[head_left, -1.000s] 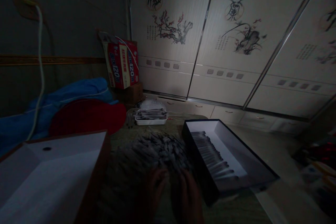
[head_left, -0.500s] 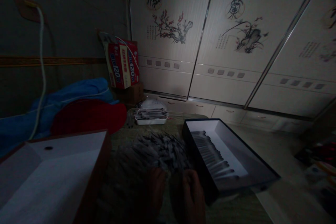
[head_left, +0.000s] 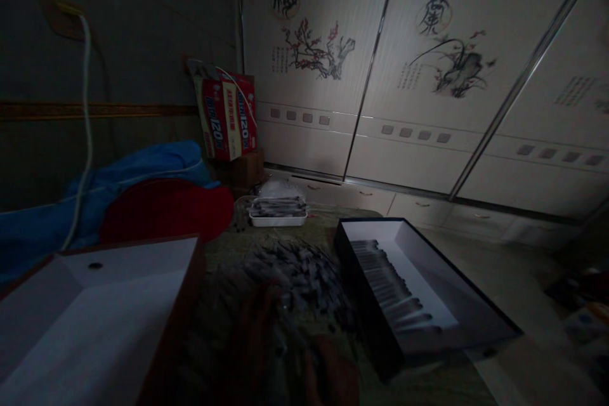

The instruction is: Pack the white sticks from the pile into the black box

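Left hand (head_left: 252, 330) farther forward, "120" carton (head_left: 227, 120)

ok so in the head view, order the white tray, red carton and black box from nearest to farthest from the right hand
From the right hand:
1. Black box: close by, on its right side
2. White tray: farther ahead, slightly left
3. Red carton: farthest, ahead and left, beyond the white tray

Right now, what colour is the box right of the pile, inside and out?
The box: whitish inside, near-black outside in dim light; head view shows it.
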`<act>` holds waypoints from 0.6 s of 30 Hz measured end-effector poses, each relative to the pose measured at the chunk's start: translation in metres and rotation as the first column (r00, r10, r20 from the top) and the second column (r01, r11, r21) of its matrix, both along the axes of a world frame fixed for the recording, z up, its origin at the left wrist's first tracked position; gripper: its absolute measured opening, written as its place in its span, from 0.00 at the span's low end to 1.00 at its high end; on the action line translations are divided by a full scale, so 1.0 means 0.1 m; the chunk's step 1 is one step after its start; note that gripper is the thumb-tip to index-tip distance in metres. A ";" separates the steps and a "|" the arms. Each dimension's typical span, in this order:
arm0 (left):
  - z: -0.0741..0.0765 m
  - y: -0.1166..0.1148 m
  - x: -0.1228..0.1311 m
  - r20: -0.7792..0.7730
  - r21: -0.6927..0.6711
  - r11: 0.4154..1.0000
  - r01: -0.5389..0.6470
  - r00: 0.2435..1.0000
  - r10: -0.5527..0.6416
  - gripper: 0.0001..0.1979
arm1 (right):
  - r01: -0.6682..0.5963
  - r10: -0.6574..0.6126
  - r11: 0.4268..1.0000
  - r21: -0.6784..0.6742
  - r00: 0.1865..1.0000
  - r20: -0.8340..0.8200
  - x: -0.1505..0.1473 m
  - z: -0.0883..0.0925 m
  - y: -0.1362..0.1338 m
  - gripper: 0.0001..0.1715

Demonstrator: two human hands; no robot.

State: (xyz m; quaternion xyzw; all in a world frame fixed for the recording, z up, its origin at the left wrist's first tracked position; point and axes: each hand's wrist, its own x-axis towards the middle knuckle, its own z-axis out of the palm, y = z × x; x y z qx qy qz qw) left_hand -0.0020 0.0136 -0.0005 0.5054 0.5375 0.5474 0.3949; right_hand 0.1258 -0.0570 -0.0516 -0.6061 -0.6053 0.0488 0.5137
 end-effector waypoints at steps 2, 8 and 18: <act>-0.06 0.01 -0.02 -0.063 0.044 0.999 0.001 0.998 0.002 0.15 | -0.016 0.016 1.000 0.007 1.000 0.014 0.01 -0.01 0.01 0.19; -0.04 0.01 0.05 -0.004 -0.034 0.999 0.013 1.000 -0.013 0.12 | 0.028 -0.028 1.000 -0.006 1.000 0.004 0.01 0.04 0.00 0.19; 0.09 -0.07 0.15 0.320 -0.143 0.986 0.090 0.947 -0.040 0.15 | 0.028 -0.026 1.000 -0.006 0.985 0.171 0.02 -0.02 0.03 0.21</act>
